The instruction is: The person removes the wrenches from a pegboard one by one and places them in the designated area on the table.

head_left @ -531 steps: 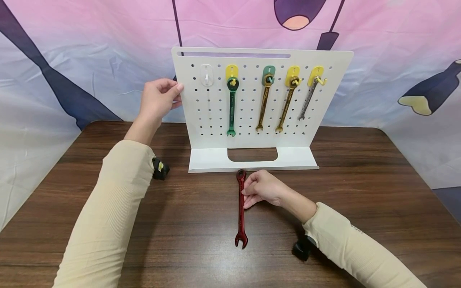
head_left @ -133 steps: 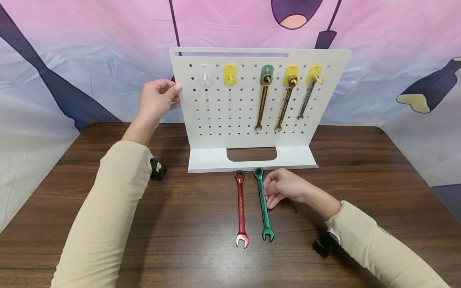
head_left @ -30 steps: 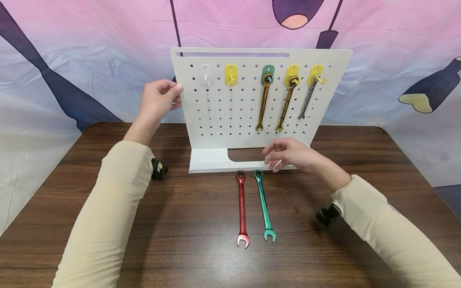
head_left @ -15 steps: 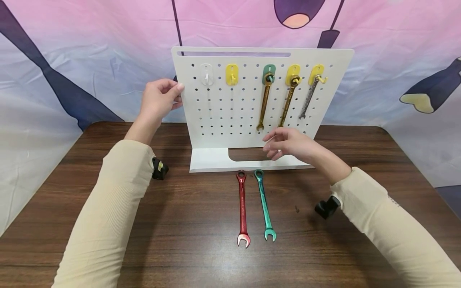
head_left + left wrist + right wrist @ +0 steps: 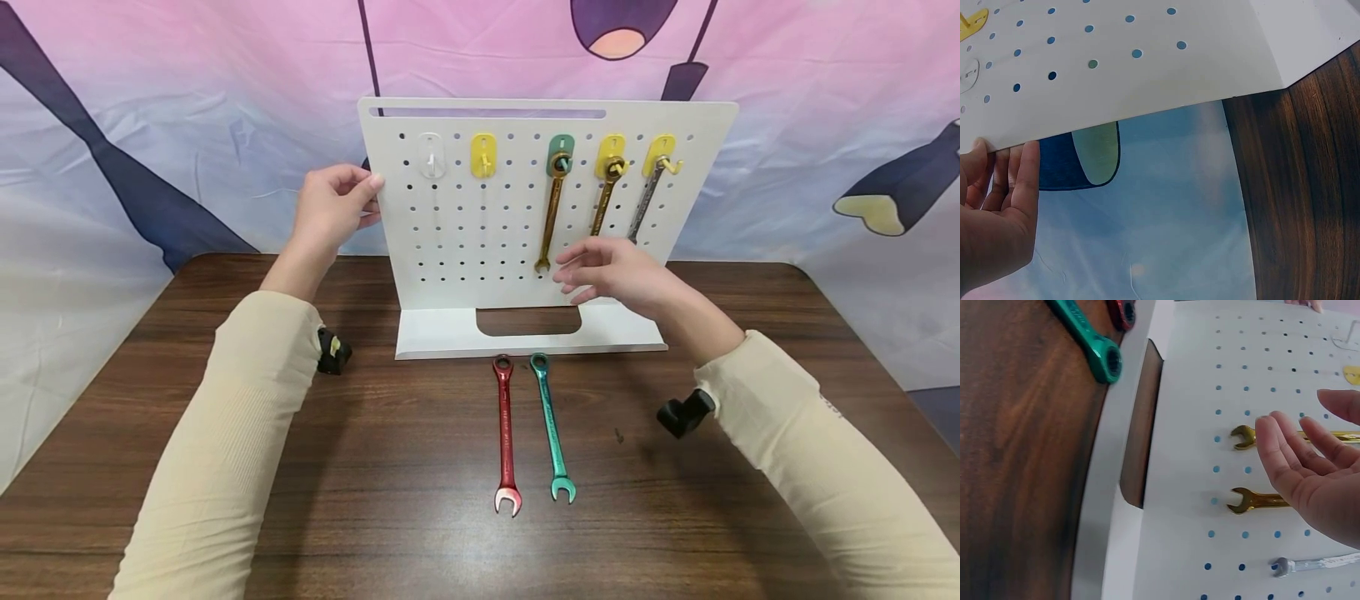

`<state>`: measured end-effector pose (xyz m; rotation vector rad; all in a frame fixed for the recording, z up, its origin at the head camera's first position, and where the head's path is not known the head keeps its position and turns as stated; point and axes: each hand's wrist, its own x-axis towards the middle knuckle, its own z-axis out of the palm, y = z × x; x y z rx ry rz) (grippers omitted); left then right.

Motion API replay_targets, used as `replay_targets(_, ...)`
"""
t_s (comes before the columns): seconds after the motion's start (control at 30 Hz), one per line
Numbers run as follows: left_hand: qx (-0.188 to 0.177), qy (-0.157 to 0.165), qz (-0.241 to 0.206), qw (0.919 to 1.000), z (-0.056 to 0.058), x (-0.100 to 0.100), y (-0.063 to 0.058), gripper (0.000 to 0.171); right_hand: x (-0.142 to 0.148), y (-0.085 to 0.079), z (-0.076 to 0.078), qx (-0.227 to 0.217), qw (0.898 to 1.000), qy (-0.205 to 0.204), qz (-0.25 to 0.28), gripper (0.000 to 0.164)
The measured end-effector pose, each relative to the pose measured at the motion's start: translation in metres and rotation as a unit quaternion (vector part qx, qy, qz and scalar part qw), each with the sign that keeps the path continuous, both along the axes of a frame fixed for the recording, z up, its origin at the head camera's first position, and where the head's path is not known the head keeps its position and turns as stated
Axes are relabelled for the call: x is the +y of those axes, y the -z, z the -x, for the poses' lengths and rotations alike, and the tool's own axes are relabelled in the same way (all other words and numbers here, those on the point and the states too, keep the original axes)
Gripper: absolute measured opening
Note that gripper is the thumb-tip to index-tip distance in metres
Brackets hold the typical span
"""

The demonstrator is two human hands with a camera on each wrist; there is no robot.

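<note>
Your left hand [image 5: 330,204] pinches the left edge of the white pegboard [image 5: 502,292], the thumb in front and the fingers behind. Your right hand [image 5: 611,271] holds nothing; its fingers are loosely bent and the thumb stands apart from them. It is in front of the board's lower right part, just beside the open end of the left gold combination wrench [image 5: 552,215], though you cannot tell whether they touch. That wrench hangs from the green hook [image 5: 557,143]. To its right, a second gold wrench [image 5: 603,204] and a silver wrench [image 5: 647,200] each hang from a yellow hook, their lower ends hidden by your hand in the head view. On the worktop [image 5: 412,500] before the board, a red ratcheting wrench [image 5: 505,429] and a green ratcheting wrench [image 5: 551,429] lie side by side, apart, their ring ends towards the board.
</note>
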<state>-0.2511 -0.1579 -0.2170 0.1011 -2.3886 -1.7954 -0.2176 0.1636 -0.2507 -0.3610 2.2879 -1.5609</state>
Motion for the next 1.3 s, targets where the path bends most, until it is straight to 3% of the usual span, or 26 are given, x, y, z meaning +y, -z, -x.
replay_targets(0.73, 0.001, -0.004, 0.0, 1.0, -0.001, 0.001, -0.001, 0.024, -0.001, -0.031, 0.009, 0.045, 0.997, 0.045, 0.054, 0.031)
replay_targets(1.3, -0.002, -0.003, 0.001, 1.0, 0.0, 0.0, 0.0, 0.025, -0.009, -0.04, 0.014, 0.034, 0.994, 0.064, 0.08, 0.038)
